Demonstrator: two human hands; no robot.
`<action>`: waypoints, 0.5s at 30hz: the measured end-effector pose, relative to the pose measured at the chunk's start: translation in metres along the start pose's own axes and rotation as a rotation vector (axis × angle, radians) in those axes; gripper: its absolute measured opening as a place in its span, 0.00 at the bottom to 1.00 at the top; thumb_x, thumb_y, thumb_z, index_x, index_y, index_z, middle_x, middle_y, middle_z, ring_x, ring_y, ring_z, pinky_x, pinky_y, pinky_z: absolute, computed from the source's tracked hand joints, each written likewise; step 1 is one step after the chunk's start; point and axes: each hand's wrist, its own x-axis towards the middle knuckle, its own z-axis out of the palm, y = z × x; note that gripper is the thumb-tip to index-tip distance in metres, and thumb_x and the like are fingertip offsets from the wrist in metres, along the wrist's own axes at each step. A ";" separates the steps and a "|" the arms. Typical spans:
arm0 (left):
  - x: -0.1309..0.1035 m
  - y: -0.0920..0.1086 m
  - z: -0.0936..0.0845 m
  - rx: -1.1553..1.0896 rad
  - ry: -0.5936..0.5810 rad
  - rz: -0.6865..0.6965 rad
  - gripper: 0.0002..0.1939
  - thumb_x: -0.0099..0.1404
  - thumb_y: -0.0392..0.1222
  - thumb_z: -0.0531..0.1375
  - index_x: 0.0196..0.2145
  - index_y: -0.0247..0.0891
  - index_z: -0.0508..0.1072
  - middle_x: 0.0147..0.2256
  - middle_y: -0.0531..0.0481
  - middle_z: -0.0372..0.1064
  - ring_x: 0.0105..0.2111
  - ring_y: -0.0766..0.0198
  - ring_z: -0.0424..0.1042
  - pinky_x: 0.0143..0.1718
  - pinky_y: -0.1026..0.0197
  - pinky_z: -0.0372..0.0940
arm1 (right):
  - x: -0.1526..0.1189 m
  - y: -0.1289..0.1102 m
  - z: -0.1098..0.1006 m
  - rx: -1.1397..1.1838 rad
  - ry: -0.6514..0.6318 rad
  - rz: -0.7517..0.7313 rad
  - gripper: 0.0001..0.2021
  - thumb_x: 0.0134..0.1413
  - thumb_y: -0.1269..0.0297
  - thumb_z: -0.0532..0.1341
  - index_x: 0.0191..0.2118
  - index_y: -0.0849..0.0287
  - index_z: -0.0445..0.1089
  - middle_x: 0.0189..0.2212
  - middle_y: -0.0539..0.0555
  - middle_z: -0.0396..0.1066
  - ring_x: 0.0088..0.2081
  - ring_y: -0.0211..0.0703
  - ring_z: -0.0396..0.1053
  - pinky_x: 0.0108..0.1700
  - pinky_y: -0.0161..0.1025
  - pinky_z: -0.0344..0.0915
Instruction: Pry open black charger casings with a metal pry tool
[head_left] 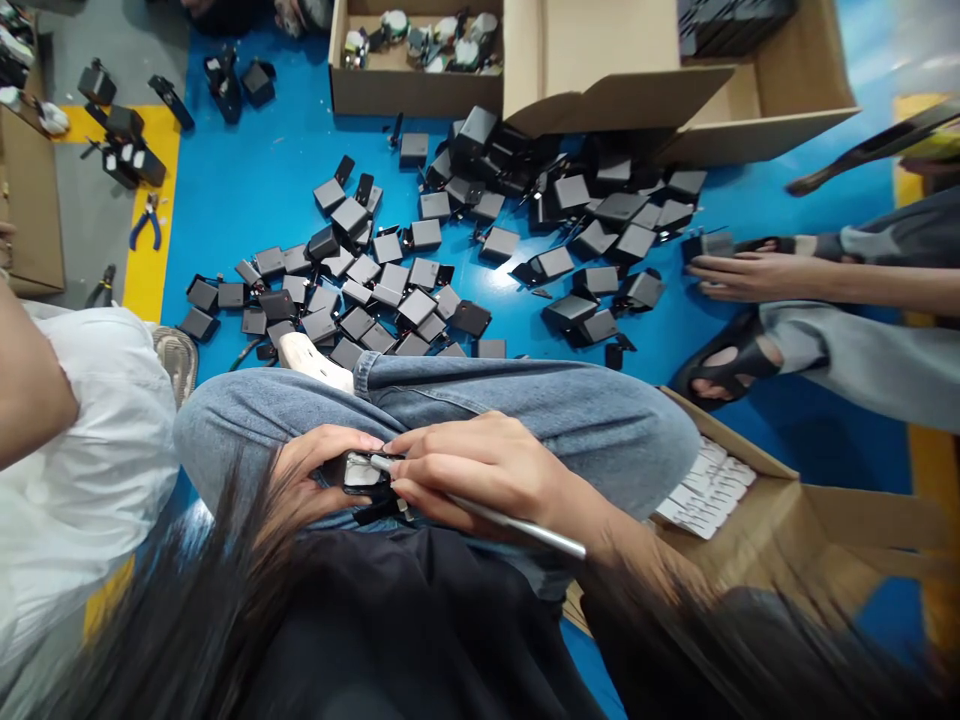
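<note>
1. Hands: left hand [307, 480] cups a small black module [362, 473] over the person's lap, above the crossed jeans leg [525, 400]; its grip is closed around the module's body. Right hand [480, 470] pinches a slim metal tool [517, 525], fingers wrapped narrow on the shaft, tip resting on the module's pale face.
2. Risk, slip: the tool is smooth, round and shiny (little friction), so sideways pressure could skid the tip off the face toward the left fingertips.
3. Risk, drop: the module is held in the air without support; a loosened grip would likely let it fall onto the lap or the blue floor [247, 190].
4. Materials: the loose modules [390, 290] scattered on the floor are matte black, boxy and hard-edged, probably plastic; several trail short leads.
5. Surroundings: cardboard boxes [750, 90] stand at the far edge; one box [795, 500] beside the knee holds pale flat parts. Blue-handled pliers [146, 225] lie on the yellow stripe. Another person's hand [739, 275] reaches among the modules, well apart.
</note>
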 end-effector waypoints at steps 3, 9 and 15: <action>0.000 0.001 -0.001 0.027 -0.026 -0.014 0.26 0.58 0.44 0.70 0.54 0.51 0.73 0.47 0.51 0.78 0.45 0.50 0.77 0.47 0.53 0.71 | 0.000 0.001 0.000 -0.020 -0.003 -0.009 0.10 0.67 0.66 0.59 0.31 0.57 0.68 0.27 0.51 0.74 0.32 0.37 0.75 0.36 0.32 0.71; -0.001 0.002 -0.001 0.140 -0.029 -0.007 0.24 0.59 0.45 0.69 0.53 0.50 0.73 0.46 0.51 0.78 0.44 0.52 0.78 0.46 0.55 0.70 | 0.000 0.003 0.000 -0.050 -0.034 0.001 0.13 0.68 0.66 0.57 0.29 0.58 0.68 0.27 0.51 0.74 0.30 0.35 0.73 0.33 0.31 0.69; 0.005 0.009 0.001 0.287 -0.023 -0.009 0.20 0.59 0.45 0.70 0.50 0.45 0.75 0.44 0.48 0.78 0.44 0.55 0.77 0.48 0.58 0.69 | 0.001 0.008 0.001 -0.050 -0.034 0.037 0.13 0.68 0.65 0.56 0.30 0.58 0.69 0.27 0.52 0.76 0.29 0.35 0.75 0.31 0.29 0.68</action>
